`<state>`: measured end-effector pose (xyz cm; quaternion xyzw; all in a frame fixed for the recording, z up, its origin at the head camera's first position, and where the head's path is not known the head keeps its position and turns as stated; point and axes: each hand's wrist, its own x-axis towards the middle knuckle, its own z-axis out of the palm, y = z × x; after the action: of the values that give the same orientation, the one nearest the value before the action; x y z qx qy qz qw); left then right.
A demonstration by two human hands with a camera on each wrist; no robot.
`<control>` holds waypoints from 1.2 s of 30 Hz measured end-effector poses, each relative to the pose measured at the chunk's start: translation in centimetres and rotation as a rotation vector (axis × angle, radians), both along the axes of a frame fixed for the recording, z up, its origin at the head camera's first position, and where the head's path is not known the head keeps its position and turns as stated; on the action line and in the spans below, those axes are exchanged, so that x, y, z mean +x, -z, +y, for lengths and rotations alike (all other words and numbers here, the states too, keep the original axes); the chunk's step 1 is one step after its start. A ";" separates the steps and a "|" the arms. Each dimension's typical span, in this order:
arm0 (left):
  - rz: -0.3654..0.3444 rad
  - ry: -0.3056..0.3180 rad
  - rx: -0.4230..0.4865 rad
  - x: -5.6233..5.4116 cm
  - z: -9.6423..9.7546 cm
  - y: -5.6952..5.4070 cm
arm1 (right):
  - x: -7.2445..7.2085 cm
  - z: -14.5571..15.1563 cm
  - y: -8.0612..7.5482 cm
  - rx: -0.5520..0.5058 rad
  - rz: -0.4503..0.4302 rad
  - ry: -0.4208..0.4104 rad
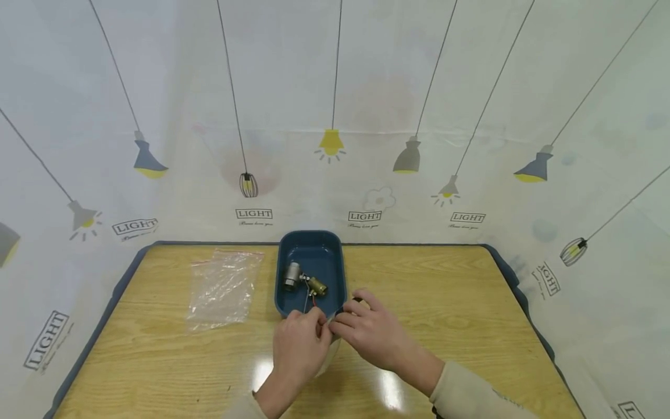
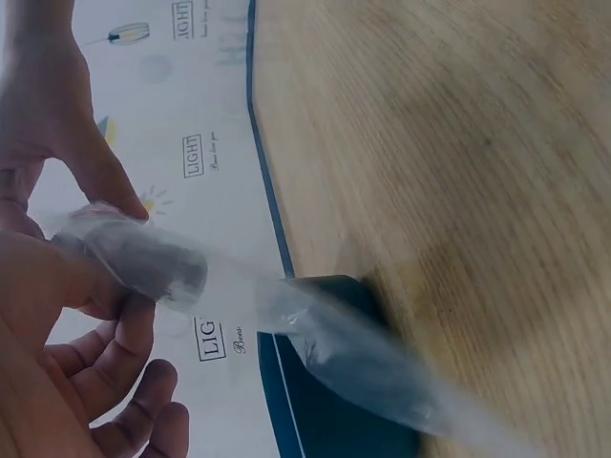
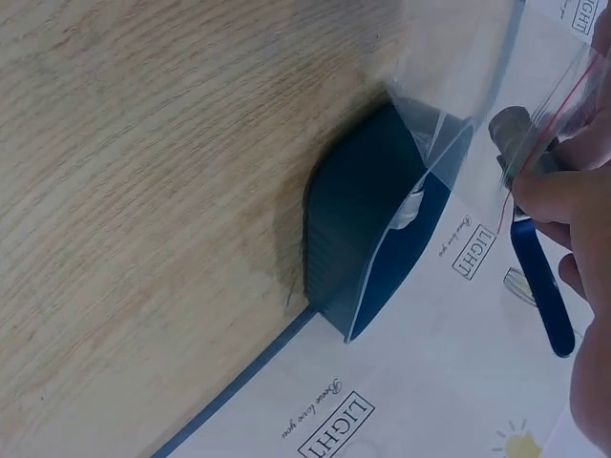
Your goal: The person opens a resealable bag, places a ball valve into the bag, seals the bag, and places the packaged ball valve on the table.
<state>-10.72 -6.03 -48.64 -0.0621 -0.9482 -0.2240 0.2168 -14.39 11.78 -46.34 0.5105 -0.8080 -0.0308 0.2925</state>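
Over the near end of the blue tray (image 1: 342,262) both hands meet at a clear zip bag (image 3: 444,76) with a red line at its mouth. The left hand (image 1: 300,343) pinches the bag near its mouth. The right hand (image 1: 374,331) grips a grey metal ball valve (image 3: 512,127) with a long dark-blue lever handle (image 3: 542,286). The valve's cylindrical body shows through the plastic in the left wrist view, at the bag's mouth, while the lever sticks out. The bag's lower part hangs down toward the table.
Inside the tray lie a silver metal fitting (image 1: 292,276) and a brass valve (image 1: 317,286) with a thin red handle. Another clear zip bag (image 1: 225,291) lies flat to the tray's left on the wooden table (image 1: 429,291). A printed sheet (image 1: 293,87) surrounds the table.
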 end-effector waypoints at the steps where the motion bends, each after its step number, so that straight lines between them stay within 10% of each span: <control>1: -0.001 0.000 0.011 0.0 0.0 0.0 | 0.0 0.0 0.0 0.005 0.002 -0.007; 13: 0.056 0.017 0.018 0.2 0.0 0.1 | -0.5 0.0 -0.5 -0.099 -0.052 0.041; 20: -0.075 -0.023 0.137 0.4 -0.2 0.1 | 0.2 -0.4 -0.5 -0.056 -0.136 0.004; 29: -0.251 -0.037 0.243 0.3 -0.5 -0.2 | -0.3 0.1 0.6 -0.030 0.046 -0.172; 36: -0.306 -0.049 0.292 0.3 -0.6 -0.6 | -0.1 -0.5 1.4 -0.028 -0.005 -0.153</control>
<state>-10.39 -6.65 -48.05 0.0279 -0.9287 -0.3605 0.0823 -14.52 11.32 -47.77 0.5668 -0.7677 0.0043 0.2989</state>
